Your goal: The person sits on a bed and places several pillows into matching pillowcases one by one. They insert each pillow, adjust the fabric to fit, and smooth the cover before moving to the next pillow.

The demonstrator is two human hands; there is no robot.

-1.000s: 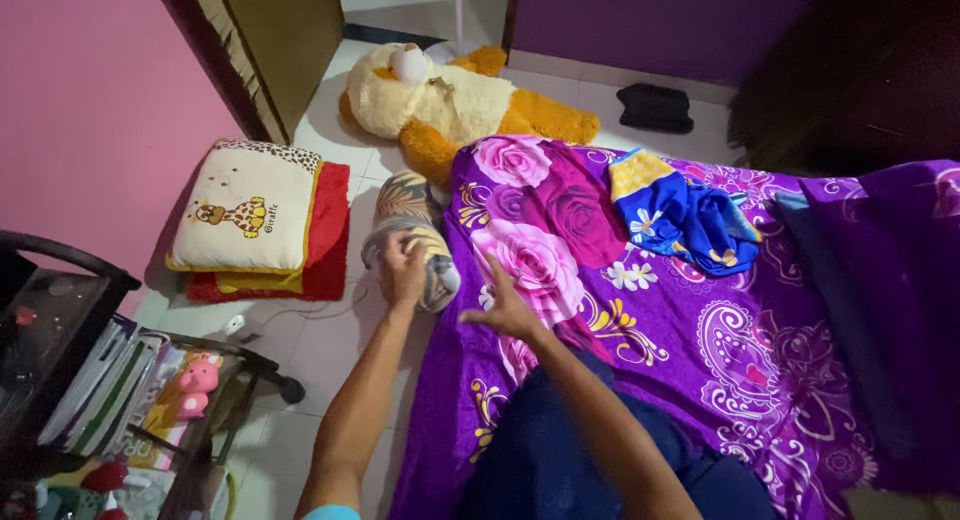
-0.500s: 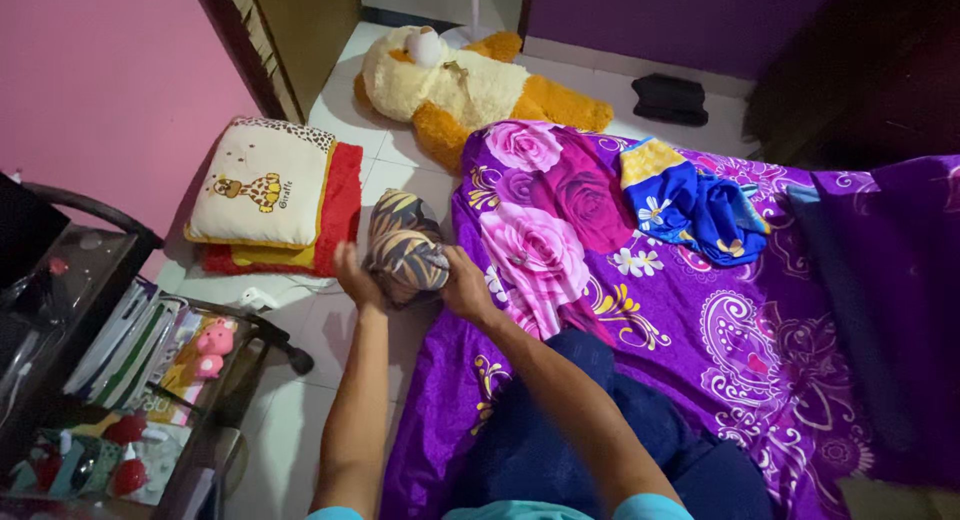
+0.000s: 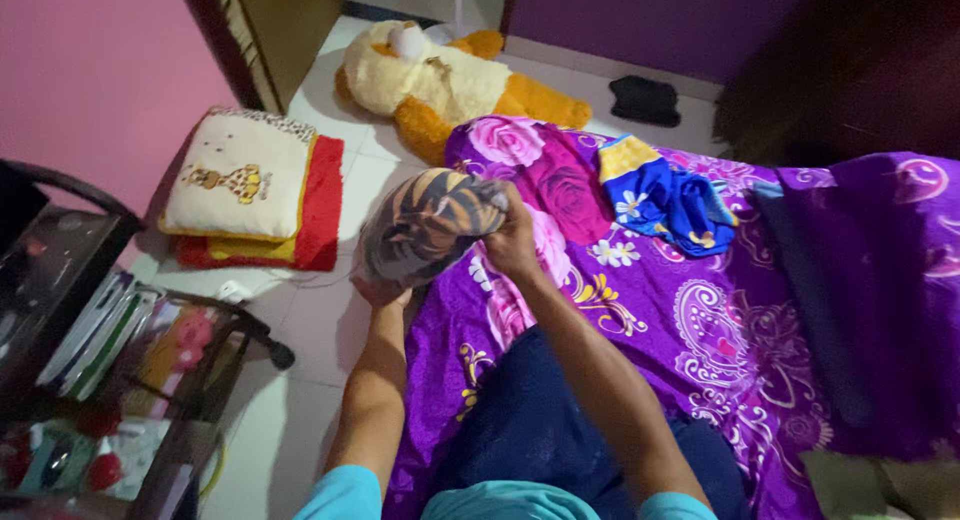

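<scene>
Bed with purple floral sheet (image 3: 720, 310) fills the right side; big teddy bear (image 3: 440, 80) and stacked cushions (image 3: 250, 190) lie on the white floor beyond. The striped bolster pillow (image 3: 430, 225) was down on the floor beside the bed a second ago, now it's lifted off, held over the bed edge. Left hand (image 3: 385, 295) cups it from beneath, right hand (image 3: 510, 240) grips the top end; both closed on it.

Short-sleeved turquoise shirt (image 3: 505, 502); sleeve hems end high on both upper arms. Forearms bare. Dark navy trousers (image 3: 520, 430), slightly speckled fabric. No rings, watch or bracelets visible.
</scene>
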